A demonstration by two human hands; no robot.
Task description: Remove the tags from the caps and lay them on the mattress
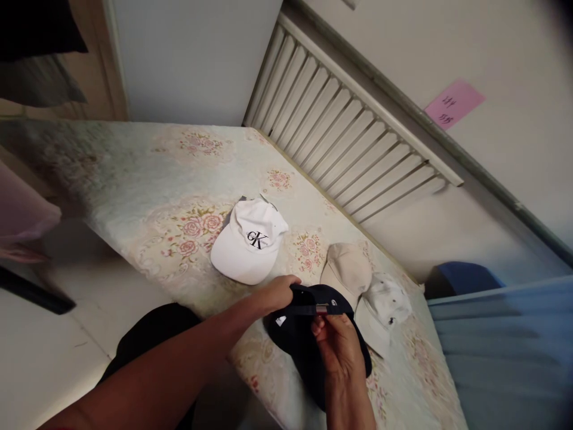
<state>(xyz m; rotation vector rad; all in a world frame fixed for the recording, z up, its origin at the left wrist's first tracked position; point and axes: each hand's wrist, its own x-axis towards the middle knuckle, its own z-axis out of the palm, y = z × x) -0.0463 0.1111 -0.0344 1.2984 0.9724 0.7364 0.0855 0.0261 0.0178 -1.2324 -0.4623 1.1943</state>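
A dark navy or black baseball cap point(301, 334) is held with its inside and back strap facing up. My left hand point(283, 292) is closed on the cap's edge at the left of the strap. My right hand point(341, 341) pinches the strap close to its small buckle point(321, 309), the fingertips partly hidden. A white cap point(250, 239) with black letters lies above my left hand on the flowered tablecloth point(147, 179). Just right of the dark cap rest a beige cap point(347, 267) and a pale grey-white cap point(387, 298), touching each other.
Along the far side runs a white radiator point(340, 113) against the wall. A blue curtain point(505, 352) hangs at right, with a dark blue rounded thing point(465, 279) behind it. Another person's pink sleeve point(27, 206) shows at the left. A pink note point(454, 104) is on the wall.
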